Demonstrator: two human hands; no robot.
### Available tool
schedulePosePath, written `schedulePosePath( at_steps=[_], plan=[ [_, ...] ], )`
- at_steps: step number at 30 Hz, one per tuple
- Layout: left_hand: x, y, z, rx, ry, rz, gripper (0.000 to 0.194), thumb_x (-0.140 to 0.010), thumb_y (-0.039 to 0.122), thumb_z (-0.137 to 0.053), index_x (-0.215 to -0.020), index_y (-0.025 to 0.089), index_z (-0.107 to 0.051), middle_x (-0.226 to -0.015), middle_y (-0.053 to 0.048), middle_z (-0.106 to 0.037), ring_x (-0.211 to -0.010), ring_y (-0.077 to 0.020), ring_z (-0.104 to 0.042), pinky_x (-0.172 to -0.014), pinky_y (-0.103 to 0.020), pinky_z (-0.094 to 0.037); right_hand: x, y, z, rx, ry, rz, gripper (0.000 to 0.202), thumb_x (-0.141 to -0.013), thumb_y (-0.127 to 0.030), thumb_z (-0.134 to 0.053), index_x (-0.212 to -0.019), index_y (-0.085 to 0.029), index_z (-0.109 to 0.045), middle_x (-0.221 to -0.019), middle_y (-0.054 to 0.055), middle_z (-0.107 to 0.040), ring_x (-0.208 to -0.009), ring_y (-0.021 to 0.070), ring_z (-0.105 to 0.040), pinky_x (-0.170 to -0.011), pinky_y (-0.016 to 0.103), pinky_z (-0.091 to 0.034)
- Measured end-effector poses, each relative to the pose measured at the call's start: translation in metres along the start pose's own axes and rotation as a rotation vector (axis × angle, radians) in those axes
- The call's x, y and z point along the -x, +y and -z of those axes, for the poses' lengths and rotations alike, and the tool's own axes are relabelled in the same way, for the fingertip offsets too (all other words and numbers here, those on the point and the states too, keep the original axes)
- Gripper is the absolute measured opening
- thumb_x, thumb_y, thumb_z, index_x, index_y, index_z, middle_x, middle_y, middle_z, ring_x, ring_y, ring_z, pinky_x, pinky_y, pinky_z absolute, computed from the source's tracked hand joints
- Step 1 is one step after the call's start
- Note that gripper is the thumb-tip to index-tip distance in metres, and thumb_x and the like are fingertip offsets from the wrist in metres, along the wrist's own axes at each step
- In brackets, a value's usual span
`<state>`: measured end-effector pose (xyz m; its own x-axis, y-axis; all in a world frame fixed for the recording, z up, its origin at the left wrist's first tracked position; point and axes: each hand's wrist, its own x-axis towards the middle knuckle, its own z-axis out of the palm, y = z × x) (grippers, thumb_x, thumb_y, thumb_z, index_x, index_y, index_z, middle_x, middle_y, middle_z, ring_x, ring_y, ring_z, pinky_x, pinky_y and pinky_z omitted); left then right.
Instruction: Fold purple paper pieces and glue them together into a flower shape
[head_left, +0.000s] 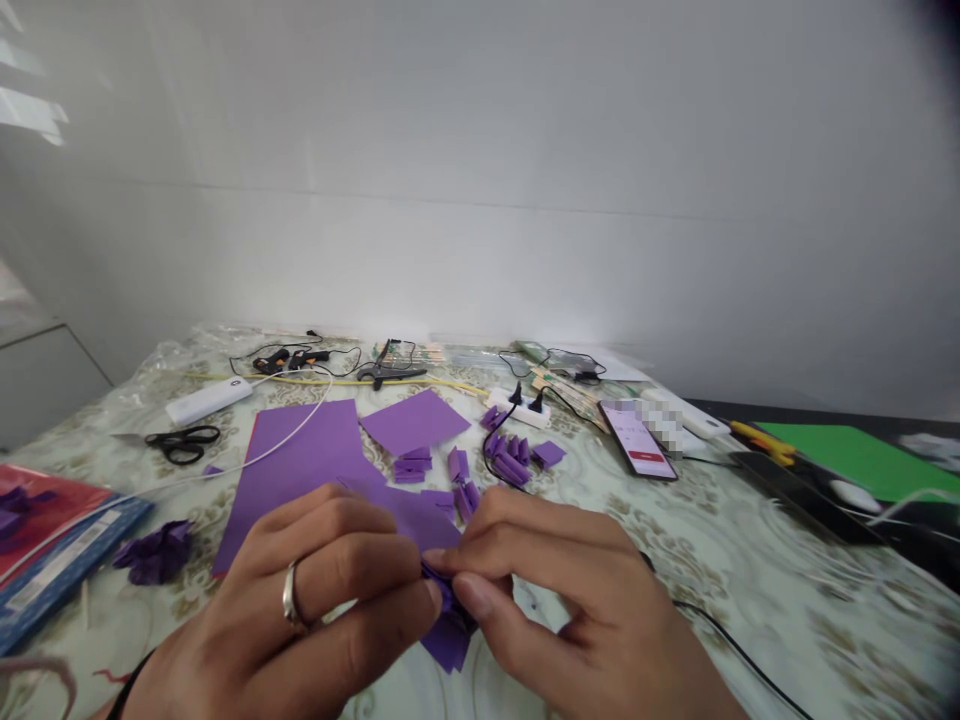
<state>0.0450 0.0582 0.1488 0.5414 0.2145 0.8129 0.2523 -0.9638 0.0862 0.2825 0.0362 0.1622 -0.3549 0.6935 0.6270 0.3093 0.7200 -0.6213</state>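
Observation:
Both hands meet low in the middle of the head view, pinching a folded piece of purple paper (448, 640). My left hand (322, 600), with a ring on one finger, grips it from the left between thumb and fingers. From the right, my right hand (559, 590) presses thumb and fingertip on the same piece. The fingers hide most of its folds. Just beyond lie a large purple sheet (300, 460), a smaller purple sheet (416, 420) and several small folded purple strips (510, 460).
Black scissors (182, 442) and a crumpled purple paper piece (156, 552) lie left, near a red and blue packet (71, 540). Glue guns (289, 360) and a power strip (517, 405) are at the back. A phone (637, 440) and green sheet (862, 460) lie right.

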Motion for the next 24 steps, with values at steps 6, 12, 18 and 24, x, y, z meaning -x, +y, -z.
schedulePosePath(
  at_steps=[6, 12, 18, 24],
  plan=[
    [-0.0012, -0.0025, 0.002, 0.001, -0.055, -0.038, 0.025, -0.1, -0.002, -0.061, -0.115, 0.01, -0.076, -0.101, -0.004, -0.077, -0.093, -0.0176, -0.071, -0.075, -0.033, -0.063, 0.0024, -0.0007, -0.0029, 0.084, 0.06, 0.089, 0.022, -0.086, 0.0, -0.065, -0.092, -0.012, -0.082, -0.076, 0.001, -0.071, -0.064, 0.0095, -0.067, -0.06, 0.02, -0.053],
    [-0.0009, -0.0022, 0.0051, 0.075, -0.092, -0.011, 0.027, -0.098, -0.006, -0.06, -0.113, 0.01, -0.075, -0.103, -0.003, -0.075, -0.089, -0.0161, -0.069, -0.074, -0.033, -0.059, 0.004, -0.0002, -0.0053, 0.123, 0.07, 0.101, 0.023, -0.086, 0.0, -0.064, -0.092, -0.011, -0.083, -0.076, 0.002, -0.071, -0.065, 0.0098, -0.067, -0.06, 0.02, -0.054],
    [-0.0021, -0.0031, 0.0026, 0.059, -0.085, -0.004, 0.027, -0.1, -0.005, -0.058, -0.113, 0.011, -0.075, -0.101, -0.004, -0.076, -0.089, -0.0173, -0.071, -0.076, -0.034, -0.059, 0.0032, 0.0006, -0.0053, 0.093, 0.065, 0.094, 0.023, -0.087, 0.001, -0.064, -0.093, -0.011, -0.083, -0.075, 0.001, -0.07, -0.063, 0.0096, -0.065, -0.058, 0.021, -0.052],
    [-0.003, -0.002, 0.0011, 0.091, -0.077, 0.001, 0.027, -0.1, -0.007, -0.057, -0.112, 0.009, -0.074, -0.1, -0.005, -0.074, -0.09, -0.0164, -0.068, -0.074, -0.033, -0.056, 0.0014, 0.0012, -0.0058, 0.115, 0.067, 0.096, 0.023, -0.087, 0.0, -0.063, -0.092, -0.011, -0.083, -0.074, 0.002, -0.07, -0.062, 0.0099, -0.065, -0.057, 0.021, -0.052]
  ],
)
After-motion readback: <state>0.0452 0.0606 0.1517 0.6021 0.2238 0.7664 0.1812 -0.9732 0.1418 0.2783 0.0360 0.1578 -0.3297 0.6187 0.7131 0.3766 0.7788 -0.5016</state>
